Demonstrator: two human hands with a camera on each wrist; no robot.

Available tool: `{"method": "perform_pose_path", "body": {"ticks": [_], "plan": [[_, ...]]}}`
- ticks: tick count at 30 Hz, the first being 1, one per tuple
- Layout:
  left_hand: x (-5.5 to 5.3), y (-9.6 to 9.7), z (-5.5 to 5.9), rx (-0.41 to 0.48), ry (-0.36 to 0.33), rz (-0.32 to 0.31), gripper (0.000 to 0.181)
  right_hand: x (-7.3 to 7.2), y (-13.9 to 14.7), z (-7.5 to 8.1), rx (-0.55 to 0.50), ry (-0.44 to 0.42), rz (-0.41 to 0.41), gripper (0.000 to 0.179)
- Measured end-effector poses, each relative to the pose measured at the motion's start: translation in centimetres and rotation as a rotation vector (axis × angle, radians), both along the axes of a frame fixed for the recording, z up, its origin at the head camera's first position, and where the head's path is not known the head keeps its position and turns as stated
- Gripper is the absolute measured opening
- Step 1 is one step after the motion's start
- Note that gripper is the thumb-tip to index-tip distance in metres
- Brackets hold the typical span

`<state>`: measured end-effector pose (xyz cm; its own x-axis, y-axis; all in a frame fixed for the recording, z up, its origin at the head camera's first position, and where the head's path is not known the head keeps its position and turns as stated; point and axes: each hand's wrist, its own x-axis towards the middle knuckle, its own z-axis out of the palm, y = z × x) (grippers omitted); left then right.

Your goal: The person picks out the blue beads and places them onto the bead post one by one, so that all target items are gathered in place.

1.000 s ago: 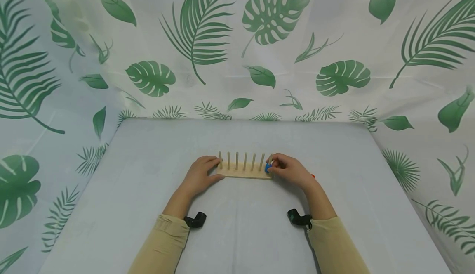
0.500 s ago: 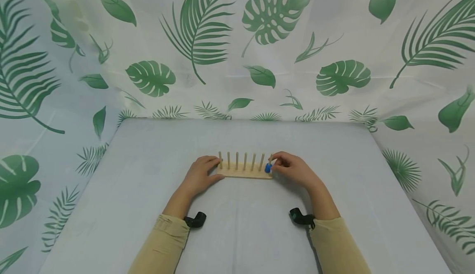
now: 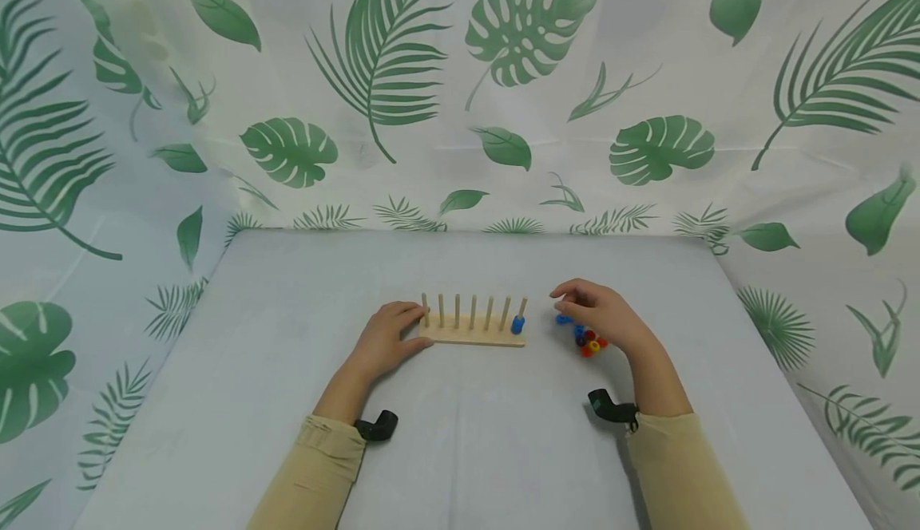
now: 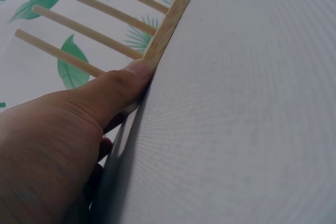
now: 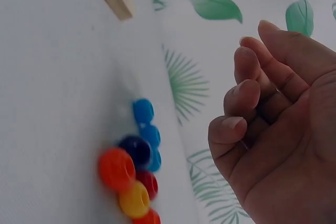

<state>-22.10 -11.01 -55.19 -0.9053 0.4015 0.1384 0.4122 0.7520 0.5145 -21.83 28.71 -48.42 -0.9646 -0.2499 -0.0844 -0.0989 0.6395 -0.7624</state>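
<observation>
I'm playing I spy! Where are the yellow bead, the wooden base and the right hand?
Yellow bead (image 5: 131,201): right wrist view, its rounded side.
Wooden base (image 3: 467,336): head view, its bare top.
Right hand (image 3: 601,311): head view, its back.

1. A wooden peg board (image 3: 470,338) with seven pegs (image 3: 473,312) stands on the white table (image 3: 460,434).
2. The left hand (image 3: 388,337) grips the peg board's left end.
3. Blue beads (image 3: 517,325) sit on its rightmost peg (image 3: 524,305).
4. Loose beads (image 3: 588,346), blue, red and yellow, lie to its right.
5. The right hand (image 3: 604,312), loosely bent, hovers right of the peg board.
6. Behind the peg board hangs a leaf-printed sheet (image 3: 446,171).
</observation>
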Motion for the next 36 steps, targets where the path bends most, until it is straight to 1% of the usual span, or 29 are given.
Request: {"method": "perform_pose_path", "body": {"ticks": [4, 9, 13, 17, 24, 28, 36], "plan": [[0.0, 0.0, 0.1, -0.001, 0.005, 0.000, 0.060, -0.1, 1.5, 0.2, 0.017, -0.032, -0.003, 0.043], [0.1, 0.0, 0.2, 0.005, -0.003, 0.001, 0.060, -0.4, 3.3, 0.0, 0.044, -0.075, -0.014, 0.046], [0.0, 0.0, 0.2, 0.001, -0.006, 0.000, 0.060, -0.6, 4.6, -0.4, 0.075, -0.087, -0.025, 0.046], [0.0, 0.0, 0.1, -0.005, -0.004, -0.008, 0.060, -0.7, 5.5, -0.9, 0.095, -0.105, -0.027, 0.039], [-0.1, -0.1, -0.1, 0.003, 0.008, -0.011, 0.060, -1.3, 6.1, -2.2, 0.120, -0.182, -0.027, 0.031], [-0.2, -0.1, -0.3, 0.002, 0.016, -0.012, 0.061, -1.4, 6.0, -2.5, 0.148, -0.189, -0.011, 0.031], [-0.2, -0.1, -0.3, -0.003, 0.033, -0.014, 0.061, -1.4, 5.6, -2.5, 0.185, -0.197, -0.003, 0.029]]}}
